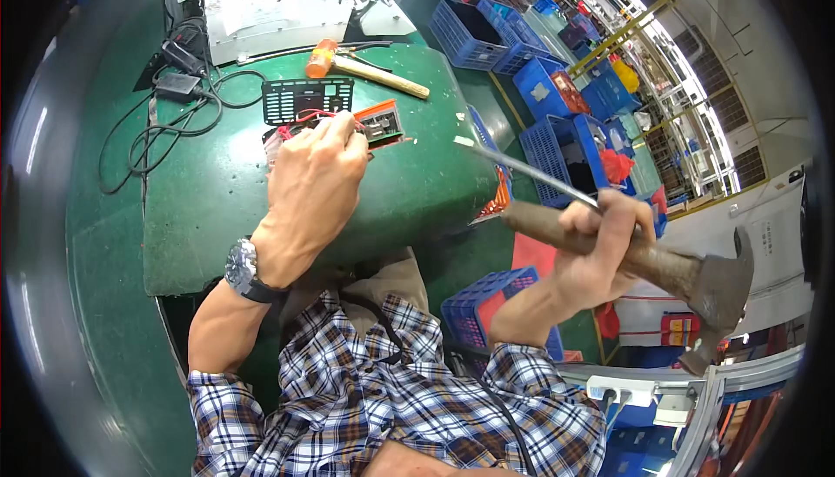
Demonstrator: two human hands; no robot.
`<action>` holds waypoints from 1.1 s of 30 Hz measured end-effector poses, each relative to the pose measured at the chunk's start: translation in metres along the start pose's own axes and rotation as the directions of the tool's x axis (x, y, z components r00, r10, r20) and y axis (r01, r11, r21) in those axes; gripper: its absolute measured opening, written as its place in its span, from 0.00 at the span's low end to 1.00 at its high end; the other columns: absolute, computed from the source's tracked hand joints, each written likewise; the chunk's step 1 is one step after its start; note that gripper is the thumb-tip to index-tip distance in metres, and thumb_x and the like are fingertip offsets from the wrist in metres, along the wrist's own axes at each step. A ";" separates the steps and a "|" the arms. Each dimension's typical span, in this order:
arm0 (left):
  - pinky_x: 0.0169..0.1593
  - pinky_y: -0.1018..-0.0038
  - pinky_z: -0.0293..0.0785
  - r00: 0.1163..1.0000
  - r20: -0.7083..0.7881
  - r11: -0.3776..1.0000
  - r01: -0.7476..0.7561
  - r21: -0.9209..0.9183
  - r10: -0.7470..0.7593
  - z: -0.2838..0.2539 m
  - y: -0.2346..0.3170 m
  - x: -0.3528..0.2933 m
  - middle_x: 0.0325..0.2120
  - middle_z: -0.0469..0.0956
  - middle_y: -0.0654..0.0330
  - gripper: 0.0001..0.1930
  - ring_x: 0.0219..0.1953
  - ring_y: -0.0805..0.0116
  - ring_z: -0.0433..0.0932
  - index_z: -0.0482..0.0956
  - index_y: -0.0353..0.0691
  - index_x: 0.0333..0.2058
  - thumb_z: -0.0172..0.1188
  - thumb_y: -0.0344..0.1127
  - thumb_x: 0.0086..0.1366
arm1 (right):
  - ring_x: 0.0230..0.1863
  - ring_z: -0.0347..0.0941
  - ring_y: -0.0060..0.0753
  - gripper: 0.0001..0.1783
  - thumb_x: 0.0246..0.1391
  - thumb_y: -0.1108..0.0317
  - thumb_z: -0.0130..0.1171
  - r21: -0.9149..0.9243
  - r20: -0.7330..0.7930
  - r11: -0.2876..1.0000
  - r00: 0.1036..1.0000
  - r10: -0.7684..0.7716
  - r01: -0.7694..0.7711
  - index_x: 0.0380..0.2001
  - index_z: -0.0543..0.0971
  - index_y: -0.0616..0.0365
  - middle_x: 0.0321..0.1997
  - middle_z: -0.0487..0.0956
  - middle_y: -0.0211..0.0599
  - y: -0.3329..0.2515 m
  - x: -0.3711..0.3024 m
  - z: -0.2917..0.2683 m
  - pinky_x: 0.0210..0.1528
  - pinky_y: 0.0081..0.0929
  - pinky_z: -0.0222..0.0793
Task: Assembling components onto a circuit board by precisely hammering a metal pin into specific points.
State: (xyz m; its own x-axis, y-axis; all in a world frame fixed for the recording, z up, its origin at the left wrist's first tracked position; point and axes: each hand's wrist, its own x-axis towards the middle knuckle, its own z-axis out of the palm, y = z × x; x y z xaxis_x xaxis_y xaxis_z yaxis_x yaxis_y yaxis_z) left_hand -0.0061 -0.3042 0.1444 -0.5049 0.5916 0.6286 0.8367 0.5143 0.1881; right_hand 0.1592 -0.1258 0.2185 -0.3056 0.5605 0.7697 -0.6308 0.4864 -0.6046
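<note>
Left hand (315, 183) lies knuckles-up on the far part of the green-covered workbench (217, 216), fingers curled down onto a small orange-and-grey plastic electrical module (381, 122) with red wires (300, 120) trailing from its left side; the grip reads as a pin-down, bracing the part against the bench so it cannot slide. Whether the fingertips pinch anything beneath the palm cannot be told. Right hand (600, 255) is clenched around two tools at once: the worn brown wooden handle of a steel-headed hammer (696, 281), head low and off to the right beyond the bench edge, and a long thin grey metal rod (531, 173) whose tip angles up and left toward the bench's right rim. Held together like this, both tools are parked clear of the part, well apart from it. The module sits face-up just beside the left fingertips, its orange frame around a grey ribbed centre, partly hidden by the hand. Just beyond it on the far side lies a black perforated plastic grille panel (306, 99); farther still, a mallet with an orange head and pale wooden handle (365, 68). Black cables and a power adapter (178, 86) lie at the far left. Blue plastic crates (557, 142) stand on the floor to the right.
</note>
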 end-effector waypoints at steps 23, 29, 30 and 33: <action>0.31 0.60 0.69 0.990 0.078 0.988 0.128 -0.088 -0.121 -0.027 -0.008 0.022 0.27 0.72 0.57 0.10 0.27 0.53 0.76 0.75 0.37 0.25 0.68 0.33 0.55 | 0.22 0.70 0.22 0.16 0.63 0.63 0.61 -0.160 0.248 0.978 0.954 0.168 -0.130 0.35 0.79 0.70 0.23 0.75 0.37 0.053 -0.011 0.010 0.27 0.24 0.71; 0.31 0.59 0.69 0.985 0.099 0.985 0.147 -0.088 -0.139 -0.028 -0.010 0.022 0.28 0.73 0.56 0.10 0.27 0.52 0.76 0.76 0.36 0.26 0.68 0.33 0.56 | 0.22 0.73 0.22 0.15 0.64 0.63 0.59 -0.278 0.333 0.959 0.930 0.156 -0.061 0.35 0.80 0.68 0.23 0.77 0.38 0.057 -0.009 0.010 0.27 0.20 0.69; 0.31 0.59 0.69 0.986 0.098 0.985 0.147 -0.089 -0.139 -0.027 -0.011 0.022 0.28 0.73 0.56 0.10 0.27 0.52 0.76 0.76 0.36 0.26 0.68 0.33 0.56 | 0.22 0.74 0.22 0.15 0.65 0.63 0.59 -0.296 0.338 0.953 0.926 0.164 -0.061 0.35 0.80 0.67 0.22 0.78 0.38 0.056 -0.007 0.012 0.28 0.19 0.69; 0.30 0.59 0.69 0.990 0.064 0.986 0.133 -0.103 -0.127 -0.028 -0.010 0.022 0.28 0.72 0.56 0.10 0.26 0.52 0.76 0.75 0.36 0.25 0.68 0.33 0.56 | 0.23 0.76 0.22 0.14 0.65 0.63 0.58 -0.354 0.355 0.935 0.926 0.132 0.002 0.35 0.80 0.66 0.21 0.79 0.37 0.051 -0.008 0.014 0.28 0.19 0.69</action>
State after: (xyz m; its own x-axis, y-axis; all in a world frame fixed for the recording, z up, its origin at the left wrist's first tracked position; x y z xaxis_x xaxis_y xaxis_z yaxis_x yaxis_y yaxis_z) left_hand -0.0198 -0.3134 0.1773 -0.6196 0.5597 0.5504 0.7794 0.5219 0.3466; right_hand 0.1189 -0.1148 0.1844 -0.6190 0.3454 0.7053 -0.3384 0.6932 -0.6364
